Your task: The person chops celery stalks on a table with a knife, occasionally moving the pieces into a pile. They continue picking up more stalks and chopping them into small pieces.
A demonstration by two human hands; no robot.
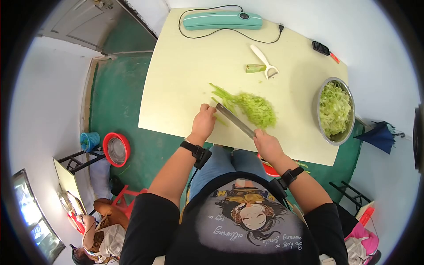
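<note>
My right hand (267, 145) is closed round the handle of a knife (235, 120), whose blade slants up and left over the table. By the blade's far end, my left hand (204, 121) has its fingers bent together at a few green strips (219, 118); whether it grips them is hard to tell. Just beyond the blade lies a pile of chopped green vegetable (256, 109), with longer strips (222, 93) at its left. Farther back, a white peeler (260, 55) rests beside a short green vegetable piece (255, 68).
A metal bowl of shredded vegetable (335, 109) stands at the table's (176, 79) right edge. A teal corded device (223, 20) and a black-and-red tool (325, 51) lie at the back. Red basin (117, 149) and umbrella (380, 136) are beyond the table. Other people sit at lower left and right.
</note>
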